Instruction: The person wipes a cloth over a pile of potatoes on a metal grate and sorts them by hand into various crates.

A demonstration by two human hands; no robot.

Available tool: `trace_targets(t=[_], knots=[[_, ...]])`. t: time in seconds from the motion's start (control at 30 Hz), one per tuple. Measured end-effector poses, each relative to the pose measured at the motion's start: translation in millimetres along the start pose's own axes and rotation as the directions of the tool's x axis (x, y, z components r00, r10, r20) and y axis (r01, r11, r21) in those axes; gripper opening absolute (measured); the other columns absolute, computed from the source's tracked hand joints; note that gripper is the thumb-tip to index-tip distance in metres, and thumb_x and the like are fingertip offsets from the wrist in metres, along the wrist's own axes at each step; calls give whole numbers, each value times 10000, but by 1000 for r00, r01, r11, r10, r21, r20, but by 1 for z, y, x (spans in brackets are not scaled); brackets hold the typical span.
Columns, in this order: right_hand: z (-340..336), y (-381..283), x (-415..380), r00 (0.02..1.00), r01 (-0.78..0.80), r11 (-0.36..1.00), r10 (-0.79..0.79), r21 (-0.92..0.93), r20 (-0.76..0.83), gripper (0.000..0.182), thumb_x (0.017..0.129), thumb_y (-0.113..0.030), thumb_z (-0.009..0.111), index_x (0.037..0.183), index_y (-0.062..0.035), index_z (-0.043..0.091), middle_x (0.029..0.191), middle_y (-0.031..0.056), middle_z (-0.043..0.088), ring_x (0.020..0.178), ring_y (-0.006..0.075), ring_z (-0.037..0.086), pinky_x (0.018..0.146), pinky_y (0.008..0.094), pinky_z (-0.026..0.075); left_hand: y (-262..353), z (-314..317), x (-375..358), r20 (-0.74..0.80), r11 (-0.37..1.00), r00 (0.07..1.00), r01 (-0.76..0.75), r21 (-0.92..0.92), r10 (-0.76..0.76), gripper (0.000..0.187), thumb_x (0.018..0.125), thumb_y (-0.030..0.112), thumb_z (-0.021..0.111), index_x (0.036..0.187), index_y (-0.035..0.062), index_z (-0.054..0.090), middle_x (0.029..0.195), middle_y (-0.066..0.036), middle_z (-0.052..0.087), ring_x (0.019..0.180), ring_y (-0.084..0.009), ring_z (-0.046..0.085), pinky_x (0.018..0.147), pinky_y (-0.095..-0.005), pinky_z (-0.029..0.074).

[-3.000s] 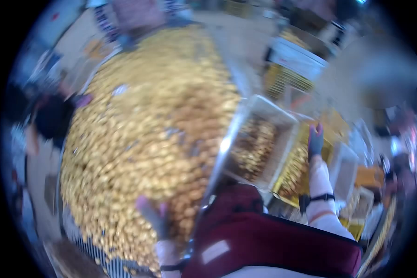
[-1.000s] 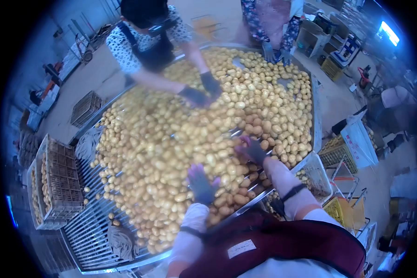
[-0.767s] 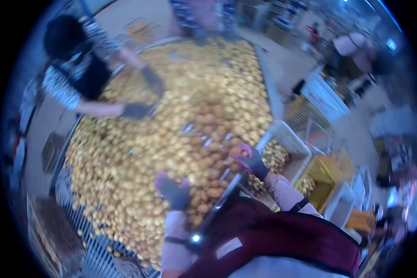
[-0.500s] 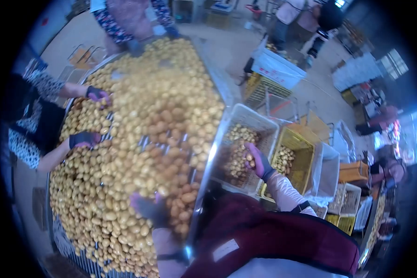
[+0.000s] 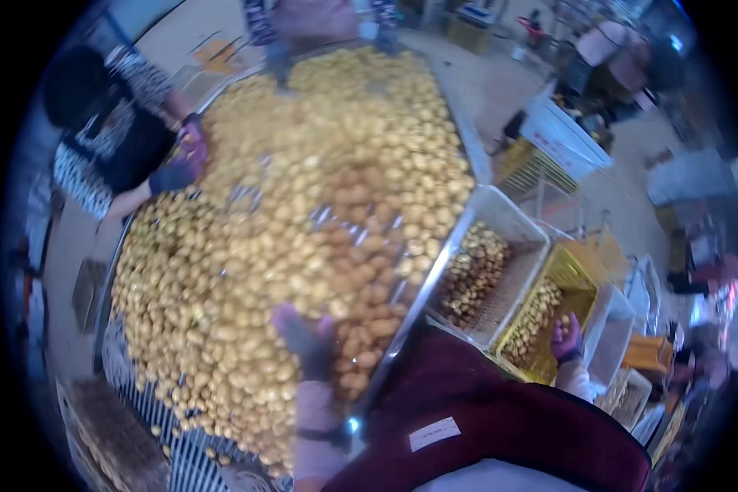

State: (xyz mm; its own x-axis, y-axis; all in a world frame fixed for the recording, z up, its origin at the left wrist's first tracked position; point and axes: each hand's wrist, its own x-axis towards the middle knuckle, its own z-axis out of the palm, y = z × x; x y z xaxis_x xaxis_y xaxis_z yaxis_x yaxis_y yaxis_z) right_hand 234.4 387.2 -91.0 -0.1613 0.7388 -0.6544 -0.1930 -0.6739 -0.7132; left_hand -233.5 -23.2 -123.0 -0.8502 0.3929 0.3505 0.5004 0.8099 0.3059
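Observation:
A large sorting table is heaped with small potatoes. My left hand, in a purple and grey glove, lies open on the heap with thumb and fingers apart, beside a patch of browner potatoes. Out to the right, my gloved right hand is over the yellow crate, its fingers curled round pale potatoes. More potatoes lie along the left side of that crate. Between it and the table stands a white crate, partly filled with smaller potatoes.
A co-worker at the table's left edge has both gloved hands together over the potatoes. Another person stands at the far end. Lined bins and an orange box stand right of the yellow crate. Metal rollers show at the near left.
My right hand has moved right, from over the white crate to the yellow one. My left hand stays on the heap. The co-worker's hands have come together. The view has shifted left.

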Motion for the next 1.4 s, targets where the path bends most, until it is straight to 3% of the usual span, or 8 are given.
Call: trace_targets(t=[0.3,0.43,0.57,0.63,0.8,0.9,0.93,1.4], knots=[[89,39,98,881,392,489,-443,-779,164,115,920,-233,534,859,-135,524,802,45,577,649,223,523,565,337,424,5,-26,-33,162,990,979,136,-45,-127,999,848,510,696,1541,-54,251,1589,-296,247,1482,-463,216,1219,-542,159],[200,54,120,477,773,-213,-427,-598,769,114,833,-140,574,771,-66,512,732,79,544,726,339,550,646,452,458,28,-31,-31,172,983,968,182,27,-184,1054,846,579,666,1543,-72,216,1589,-303,235,1483,-471,201,1216,-547,159],[422,93,50,-86,990,-136,-300,47,950,118,916,-140,652,1011,-91,702,892,91,682,809,212,682,691,347,540,31,-18,-23,175,960,952,225,167,-253,1081,857,627,621,1541,-91,190,1583,-307,240,1478,-481,203,1212,-546,170],[497,118,2,422,887,179,60,-426,905,245,942,-276,592,1127,-134,666,1015,120,684,959,298,660,819,437,524,35,-18,-20,164,957,951,235,170,-263,1072,862,624,615,1541,-90,192,1582,-303,248,1476,-478,209,1212,-542,175],[587,257,35,113,981,-179,190,-79,975,299,976,-282,544,1222,-156,658,1070,131,692,966,277,685,831,442,528,36,-21,-11,264,930,904,273,248,-335,1053,870,611,612,1544,-82,193,1582,-283,269,1473,-462,227,1211,-533,183],[589,420,164,86,908,380,249,-179,965,306,989,-293,536,1233,-154,657,1094,146,692,982,302,682,833,445,526,41,-30,-7,295,924,888,281,259,-353,1045,872,600,617,1547,-74,190,1588,-272,267,1474,-454,231,1211,-532,183],[581,306,89,106,994,-20,275,-105,955,313,986,-281,547,1247,-139,647,1117,147,685,1010,297,672,857,434,520,39,-26,-13,255,931,907,277,236,-335,1045,871,596,620,1549,-72,188,1591,-270,263,1475,-453,231,1211,-533,182],[209,30,89,685,683,95,-430,-725,588,365,1001,-206,564,1341,-72,569,948,70,643,794,226,627,748,353,542,37,-25,-18,214,958,938,248,140,-274,1032,882,518,661,1561,-64,146,1612,-283,199,1499,-447,176,1217,-538,140]])
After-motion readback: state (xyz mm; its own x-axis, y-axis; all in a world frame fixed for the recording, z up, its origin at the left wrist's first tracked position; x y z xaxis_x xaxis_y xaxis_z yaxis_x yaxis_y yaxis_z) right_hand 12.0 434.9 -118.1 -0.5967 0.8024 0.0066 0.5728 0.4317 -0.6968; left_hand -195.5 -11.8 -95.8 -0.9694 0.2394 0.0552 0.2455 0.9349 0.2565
